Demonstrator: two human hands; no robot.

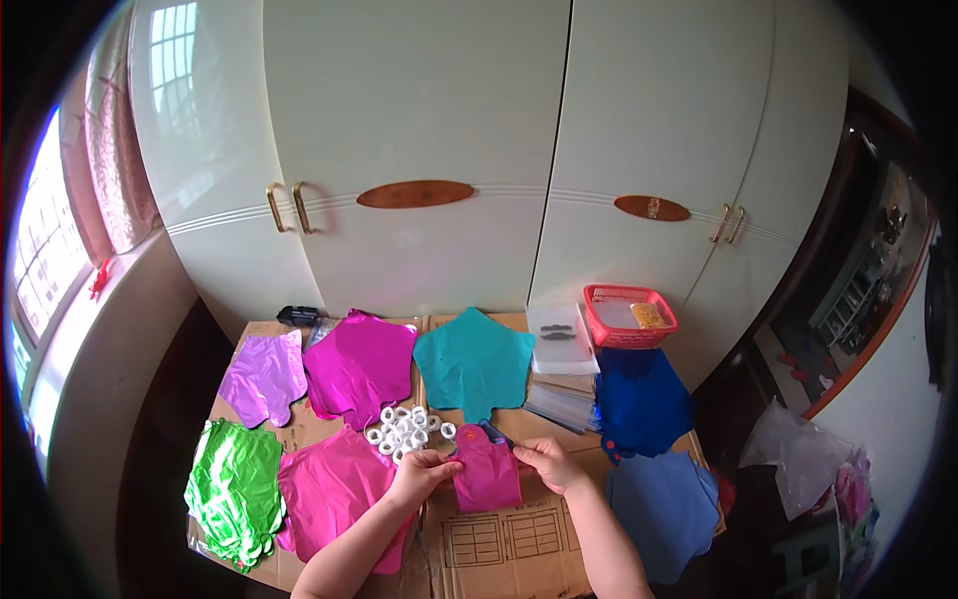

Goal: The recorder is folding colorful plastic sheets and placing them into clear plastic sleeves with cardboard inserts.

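A folded pink foil balloon [487,481] hangs between my hands over the front middle of the cardboard. My left hand [424,477] is closed on its left upper edge. My right hand [551,465] pinches the upper right edge, where a dark blue piece shows beside the pink. Just beyond my left hand lies a heap of white ribbon rolls [403,431], with one roll apart on its right. Flat pink foil balloons [334,484] are stacked left of my left forearm. A teal foil balloon stack [473,356] lies straight ahead of the held one.
Around the cardboard [489,569] are magenta [361,361], lilac [264,374], green [235,489], dark blue [647,399] and light blue [664,509] foil stacks. Clear plastic bags [564,344] and a red basket [631,334] stand at the back right, before a white wardrobe [419,110].
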